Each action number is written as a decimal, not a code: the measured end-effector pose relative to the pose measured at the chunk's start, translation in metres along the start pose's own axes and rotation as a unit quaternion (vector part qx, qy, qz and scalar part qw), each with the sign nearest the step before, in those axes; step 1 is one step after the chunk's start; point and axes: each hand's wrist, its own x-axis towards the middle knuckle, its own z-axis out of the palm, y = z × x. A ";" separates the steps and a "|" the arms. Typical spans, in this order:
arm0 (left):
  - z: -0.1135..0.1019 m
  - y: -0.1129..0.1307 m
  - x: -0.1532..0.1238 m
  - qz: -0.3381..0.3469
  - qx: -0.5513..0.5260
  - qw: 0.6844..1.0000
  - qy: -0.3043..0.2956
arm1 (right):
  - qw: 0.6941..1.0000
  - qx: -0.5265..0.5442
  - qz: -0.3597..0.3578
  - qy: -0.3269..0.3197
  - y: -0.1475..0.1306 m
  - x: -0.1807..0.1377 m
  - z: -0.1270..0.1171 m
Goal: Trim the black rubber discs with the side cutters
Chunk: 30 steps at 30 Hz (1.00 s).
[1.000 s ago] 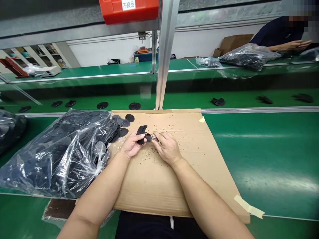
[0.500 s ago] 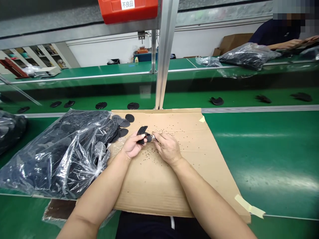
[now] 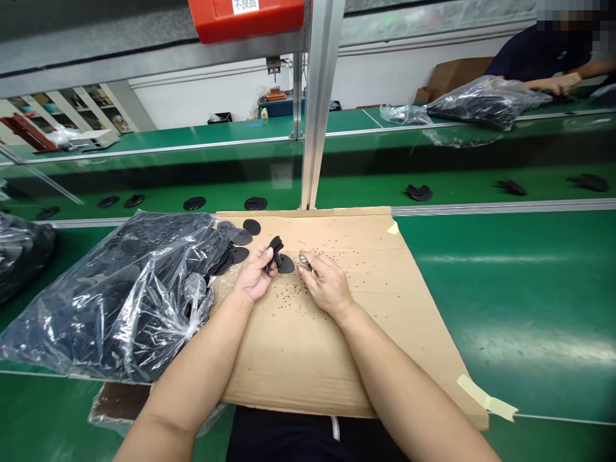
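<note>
My left hand (image 3: 255, 273) is closed on several thin black discs (image 3: 274, 246), fanned and held on edge. Another black disc (image 3: 286, 264) sticks out on the right of that bunch. Across a small gap, my right hand (image 3: 327, 282) is closed on a small shiny metal tool (image 3: 304, 259), mostly hidden by the fingers; its kind I cannot make out. Both hands are above a cardboard sheet (image 3: 298, 359) strewn with tiny dark scraps. Left of my left hand, loose black discs (image 3: 240, 237) spill from a clear plastic bag (image 3: 120, 308) full of them.
Behind the cardboard runs a green conveyor belt (image 3: 356, 186) with black pieces (image 3: 418, 192) spaced along it. A metal post (image 3: 315, 102) rises at its near edge, and a red bin (image 3: 248, 25) hangs overhead. At the far right, a co-worker (image 3: 539, 61) works behind another bag.
My right hand has drawn slightly right with the metal tool, opening a gap from the discs. The bunch in my left hand has turned, and one disc now shows more fully.
</note>
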 end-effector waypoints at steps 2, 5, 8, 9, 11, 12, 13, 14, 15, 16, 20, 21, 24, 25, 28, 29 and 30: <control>0.000 0.000 -0.001 -0.015 0.000 1.000 0.001 | 1.000 0.010 -0.020 -0.011 -0.002 0.000 0.000; 0.003 0.002 -0.002 -0.030 0.004 0.999 -0.009 | 0.999 0.013 -0.037 -0.027 -0.005 -0.001 0.000; 0.003 0.003 -0.002 -0.044 -0.006 0.999 -0.008 | 0.998 0.005 -0.049 -0.042 -0.007 0.000 -0.002; 0.003 0.003 -0.002 -0.052 -0.012 0.999 -0.006 | 0.997 0.004 -0.054 -0.047 -0.007 0.000 -0.002; 0.004 0.003 -0.002 -0.067 -0.027 0.997 -0.006 | 0.997 0.003 -0.062 -0.054 -0.008 -0.001 -0.003; 0.004 0.002 -0.002 -0.075 -0.034 0.996 -0.012 | 0.996 0.001 -0.065 -0.058 -0.009 -0.001 -0.002; 0.005 0.002 -0.003 -0.084 -0.041 0.995 -0.023 | 0.996 -0.004 -0.067 -0.062 -0.010 -0.001 -0.001; 0.006 0.001 -0.004 -0.093 -0.047 0.994 -0.034 | 0.995 -0.011 -0.067 -0.067 -0.011 -0.002 -0.001; 0.008 0.001 -0.005 -0.104 -0.049 0.992 -0.045 | 0.995 -0.017 -0.066 -0.074 -0.012 -0.002 0.001; 0.009 0.001 -0.007 -0.113 -0.049 0.991 -0.054 | 0.994 -0.021 -0.064 -0.083 -0.013 -0.002 0.002; 0.012 0.002 -0.009 -0.132 -0.037 0.988 -0.065 | 0.991 -0.019 -0.065 -0.115 -0.016 -0.003 0.004; 0.011 0.002 -0.009 -0.131 -0.034 0.988 -0.067 | 0.990 -0.019 -0.065 -0.120 -0.016 -0.003 0.004; 0.009 0.001 -0.008 -0.127 -0.023 0.989 -0.072 | 0.989 -0.027 -0.061 -0.130 -0.017 -0.002 0.003; 0.008 0.000 -0.007 -0.125 -0.019 0.989 -0.072 | 0.989 -0.030 -0.059 -0.134 -0.018 -0.002 0.002; 0.007 -0.001 -0.006 -0.121 -0.009 0.990 -0.072 | 0.987 -0.036 -0.050 -0.147 -0.019 -0.001 0.000; 0.007 -0.001 -0.006 -0.120 -0.007 0.990 -0.071 | 0.987 -0.037 -0.047 -0.152 -0.020 0.000 -0.001; 0.008 -0.001 -0.007 -0.120 -0.004 0.990 -0.070 | 0.986 -0.038 -0.045 -0.157 -0.021 0.000 -0.001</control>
